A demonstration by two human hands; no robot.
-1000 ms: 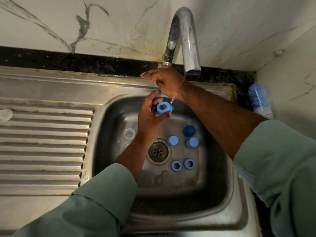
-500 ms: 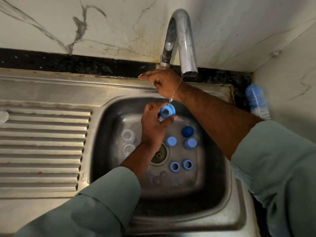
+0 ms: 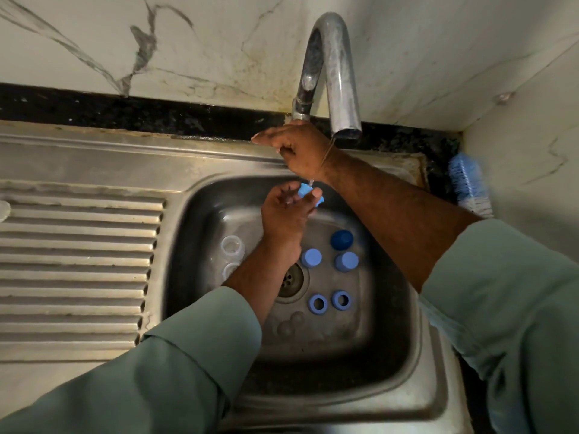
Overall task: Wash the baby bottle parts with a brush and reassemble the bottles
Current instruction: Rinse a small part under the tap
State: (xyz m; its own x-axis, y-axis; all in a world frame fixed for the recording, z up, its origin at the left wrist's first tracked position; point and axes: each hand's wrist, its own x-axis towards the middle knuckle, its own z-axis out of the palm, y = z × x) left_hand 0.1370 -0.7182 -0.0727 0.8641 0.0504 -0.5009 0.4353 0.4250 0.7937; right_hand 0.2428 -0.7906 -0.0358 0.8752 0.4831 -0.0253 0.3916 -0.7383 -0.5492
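Note:
My left hand [image 3: 286, 214] holds a blue bottle ring [image 3: 305, 191] in its fingers under a thin stream of water from the tap [image 3: 338, 89]. My right hand [image 3: 297, 148] is curled around the tap handle at the base of the spout; the handle itself is hidden. On the floor of the steel sink [image 3: 194, 214] lie a dark blue cap [image 3: 342, 239], two light blue caps [image 3: 311, 257] [image 3: 346, 261], two blue rings [image 3: 318, 303] [image 3: 341, 299], clear bottle parts [image 3: 232, 245] and clear nipples [image 3: 286, 327]. A blue bottle brush [image 3: 466, 183] leans in the right corner.
The ribbed drainboard [image 3: 78, 261] spreads to the left, with a clear part [image 3: 3, 209] at its far left edge. The drain [image 3: 291, 280] sits mid-sink, partly under my left forearm. A marble wall rises behind the tap.
My left hand has turned the blue ring, so its hole no longer faces me, and shifted it slightly up and to the right under the stream. My right hand stays on the tap.

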